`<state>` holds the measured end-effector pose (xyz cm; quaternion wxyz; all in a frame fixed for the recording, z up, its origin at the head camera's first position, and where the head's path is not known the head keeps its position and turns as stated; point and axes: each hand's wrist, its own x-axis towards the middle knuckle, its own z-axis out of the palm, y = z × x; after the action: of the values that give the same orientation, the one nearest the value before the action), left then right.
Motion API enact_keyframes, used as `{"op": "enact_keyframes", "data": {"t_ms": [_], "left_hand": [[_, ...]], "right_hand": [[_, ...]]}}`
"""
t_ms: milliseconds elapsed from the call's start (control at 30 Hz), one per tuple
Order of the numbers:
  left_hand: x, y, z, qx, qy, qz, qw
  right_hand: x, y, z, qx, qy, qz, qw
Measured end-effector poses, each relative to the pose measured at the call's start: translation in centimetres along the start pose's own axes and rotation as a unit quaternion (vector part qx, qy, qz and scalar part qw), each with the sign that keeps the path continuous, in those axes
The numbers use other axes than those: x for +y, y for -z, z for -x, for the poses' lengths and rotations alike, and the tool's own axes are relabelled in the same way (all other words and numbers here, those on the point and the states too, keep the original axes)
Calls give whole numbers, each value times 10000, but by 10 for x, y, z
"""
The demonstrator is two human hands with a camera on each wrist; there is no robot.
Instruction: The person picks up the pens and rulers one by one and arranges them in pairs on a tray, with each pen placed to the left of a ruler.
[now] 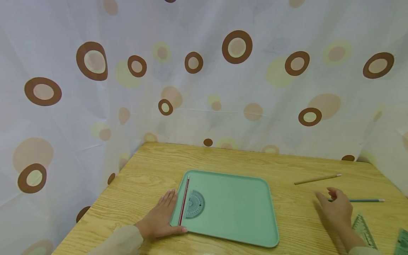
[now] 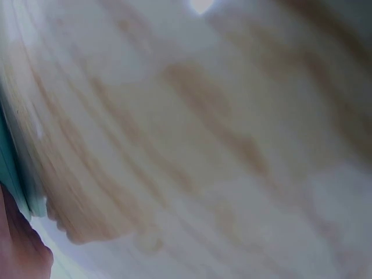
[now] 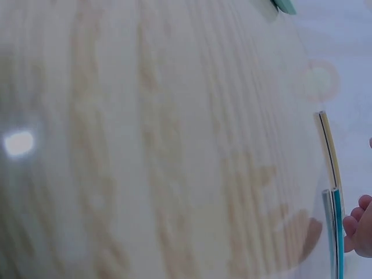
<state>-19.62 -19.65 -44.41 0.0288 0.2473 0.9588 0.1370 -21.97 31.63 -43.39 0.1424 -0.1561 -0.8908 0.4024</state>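
A light green tray point(image 1: 236, 209) lies on the table. My left hand point(image 1: 160, 216) rests at its left edge, fingers straight along the rim and thumb by the near corner. Inside the tray's left side lie a red pencil point(image 1: 183, 202) and, beside it, a clear protractor point(image 1: 195, 204). To the right of the tray, my right hand point(image 1: 338, 209) is over the left end of a teal pencil point(image 1: 366, 200), its fingers loosely bent. In the right wrist view its fingertips point(image 3: 351, 225) appear close to that pencil; contact cannot be made out.
A tan pencil point(image 1: 317, 179) lies beyond the right hand. A green set square point(image 1: 363, 230) is beside the right forearm, and another green piece point(image 1: 402, 242) is cut off at the right edge. A patterned curtain point(image 1: 204, 81) surrounds the wooden table point(image 1: 280, 163).
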Motion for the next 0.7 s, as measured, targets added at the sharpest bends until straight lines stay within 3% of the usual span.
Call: {"op": "enact_keyframes", "data": {"t_ms": [433, 700], "left_hand": [[1, 0, 0, 1, -6, -23, 10000], [0, -1, 0, 46, -22, -78, 10000]], "right_hand": [[14, 17, -9, 123, -48, 32, 9999], [15, 31, -16, -72, -520, -61, 9986]]}}
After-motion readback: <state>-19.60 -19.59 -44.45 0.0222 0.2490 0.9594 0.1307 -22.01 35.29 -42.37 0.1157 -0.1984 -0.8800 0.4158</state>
